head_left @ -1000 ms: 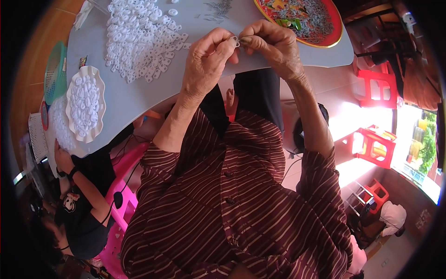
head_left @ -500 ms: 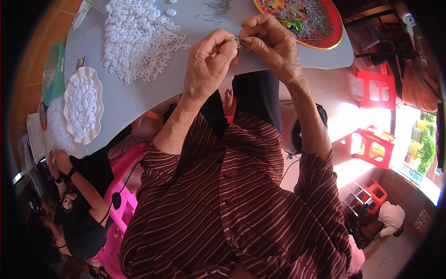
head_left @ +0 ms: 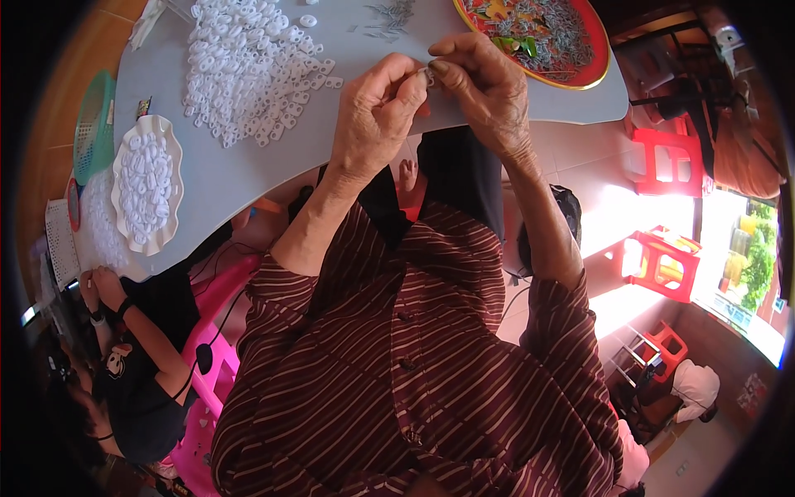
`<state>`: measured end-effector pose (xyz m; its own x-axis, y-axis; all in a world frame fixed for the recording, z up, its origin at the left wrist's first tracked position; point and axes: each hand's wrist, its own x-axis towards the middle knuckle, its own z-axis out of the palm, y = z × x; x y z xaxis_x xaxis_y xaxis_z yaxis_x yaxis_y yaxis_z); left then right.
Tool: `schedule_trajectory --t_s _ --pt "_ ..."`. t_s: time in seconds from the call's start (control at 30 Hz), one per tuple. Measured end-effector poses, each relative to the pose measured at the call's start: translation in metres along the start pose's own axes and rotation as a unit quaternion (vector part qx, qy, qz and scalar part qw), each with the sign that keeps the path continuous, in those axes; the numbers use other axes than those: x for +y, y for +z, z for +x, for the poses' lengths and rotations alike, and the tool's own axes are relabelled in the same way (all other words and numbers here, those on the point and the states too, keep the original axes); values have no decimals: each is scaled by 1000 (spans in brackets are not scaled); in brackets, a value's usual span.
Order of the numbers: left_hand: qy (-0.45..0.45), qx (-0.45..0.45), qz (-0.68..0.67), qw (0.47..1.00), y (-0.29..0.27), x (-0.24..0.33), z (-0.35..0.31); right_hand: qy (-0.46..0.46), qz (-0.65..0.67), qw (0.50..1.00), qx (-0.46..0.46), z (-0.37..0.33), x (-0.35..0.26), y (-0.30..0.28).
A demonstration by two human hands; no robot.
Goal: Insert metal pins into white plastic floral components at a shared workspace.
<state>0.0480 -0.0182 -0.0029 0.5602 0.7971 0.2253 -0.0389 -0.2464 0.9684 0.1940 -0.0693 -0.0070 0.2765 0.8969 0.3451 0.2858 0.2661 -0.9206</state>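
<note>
Over the table's near edge my two hands meet, fingertips almost touching. My left hand (head_left: 377, 112) is closed in a pinch between thumb and forefinger, on a small white plastic piece (head_left: 430, 78) that shows only partly at the fingertips. My right hand (head_left: 489, 91) pinches at the same spot with thumb and forefinger; whatever it grips is too small to make out. To the left lies a big heap of small white oval plastic pieces with holes (head_left: 248, 70). Thin grey metal pins (head_left: 389, 18) lie loose beyond my hands, and many more fill a red, gold-rimmed tray (head_left: 606, 58) on the right.
A scalloped white dish (head_left: 176, 186) of white pieces stands at the grey table's (head_left: 236, 178) left end, near a green basket (head_left: 93, 124). Another person's hands (head_left: 103, 286) are at the left corner. Red stools (head_left: 667, 161) stand on the right.
My hands stay together in nearly the same place. The white piece, showing as a ring between the fingertips before, is now more covered by my fingers. The view has shifted slightly.
</note>
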Motion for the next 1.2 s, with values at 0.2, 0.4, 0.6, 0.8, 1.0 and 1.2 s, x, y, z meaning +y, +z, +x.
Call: schedule_trajectory --t_s 0.2,0.4,0.6,0.8,1.0,1.2 --pt "20 19 -30 999 -3 -8 3 -13 -18 999 -28 3 -3 -2" --pt "17 0 -41 999 -3 -13 2 5 -57 998 -10 2 -3 1" --pt "18 -18 -81 996 -1 -13 4 -12 -124 992 25 2 -5 5" --pt "26 -6 -81 996 -3 -16 4 42 -16 999 -9 5 -11 -3" --pt "34 14 -93 995 -4 -18 4 24 -40 999 -16 3 -6 1" --pt "69 19 -96 993 0 -16 4 18 -73 997 15 1 -12 7"
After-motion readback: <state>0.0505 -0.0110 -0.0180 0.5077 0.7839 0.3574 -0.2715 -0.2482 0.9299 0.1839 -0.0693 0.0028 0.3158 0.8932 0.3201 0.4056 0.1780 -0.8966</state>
